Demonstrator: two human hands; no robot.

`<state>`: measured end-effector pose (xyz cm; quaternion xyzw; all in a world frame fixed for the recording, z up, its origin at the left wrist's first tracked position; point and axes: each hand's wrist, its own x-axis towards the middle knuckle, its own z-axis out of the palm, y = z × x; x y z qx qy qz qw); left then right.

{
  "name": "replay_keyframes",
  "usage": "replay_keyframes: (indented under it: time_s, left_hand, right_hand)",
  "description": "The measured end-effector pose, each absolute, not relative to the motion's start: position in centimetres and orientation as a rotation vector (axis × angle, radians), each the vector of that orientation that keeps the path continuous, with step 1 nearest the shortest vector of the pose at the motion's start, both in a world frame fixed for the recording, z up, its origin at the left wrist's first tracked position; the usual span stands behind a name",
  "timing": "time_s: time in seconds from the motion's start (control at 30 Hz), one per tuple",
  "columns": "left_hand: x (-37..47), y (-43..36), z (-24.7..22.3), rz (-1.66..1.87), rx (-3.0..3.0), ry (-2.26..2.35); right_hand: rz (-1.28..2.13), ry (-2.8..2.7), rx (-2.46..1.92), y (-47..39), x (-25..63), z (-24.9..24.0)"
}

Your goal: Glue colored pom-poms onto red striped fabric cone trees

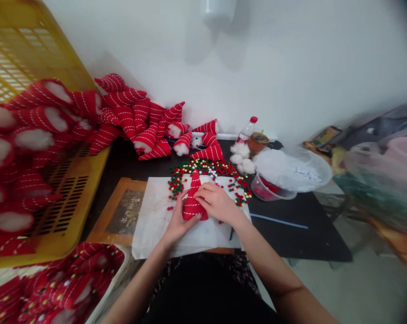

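A stuffed red cone [194, 208] with white stitched stripes stands on a white sheet [153, 225], its tip pointing away from me. My left hand [177, 225] wraps round its lower left side, the thumb across the base. Against the cone's upper right side, my right hand [219, 202] has its fingers drawn together; whatever the fingertips may pinch is hidden. Small red, green, yellow and white pom-poms [228, 168] lie scattered behind and to the right of the cone, some on the sheet.
Striped cones fill a yellow crate [88, 198] at left and pile along the wall. Decorated cones lie in a white bin [122, 270] below. At right are stuffing tufts [241, 157], a bottle [246, 129], a plastic tub [274, 193] and a blue stick [279, 220].
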<state>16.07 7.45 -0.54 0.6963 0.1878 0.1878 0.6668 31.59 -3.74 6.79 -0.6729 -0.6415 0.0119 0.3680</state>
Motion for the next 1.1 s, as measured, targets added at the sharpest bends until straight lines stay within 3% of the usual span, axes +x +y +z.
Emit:
replay_keyframes:
  time_s: [0.1,0.3,0.7,0.9,1.1]
  left_hand:
    - [16.1,7.4,-0.3,0.393,1.497,0.422]
    - [16.1,7.3,0.1,0.359,1.415,0.454]
    - [16.1,7.4,0.0,0.344,1.444,0.46]
    - [16.1,7.4,-0.1,0.348,1.419,0.44]
    - [16.0,7.4,-0.2,0.357,1.41,0.432]
  right_hand:
    - [0.073,-1.44,-1.782,-4.1,33.8,7.2]
    - [0.191,-1.282,-2.38,-4.5,40.6,5.7]
    - [0.409,-1.327,-2.59,-7.3,42.0,4.0]
    - [0.437,-1.359,-2.409,-6.7,40.0,4.8]
    - [0.515,-1.197,-1.679,-5.1,36.0,5.9]
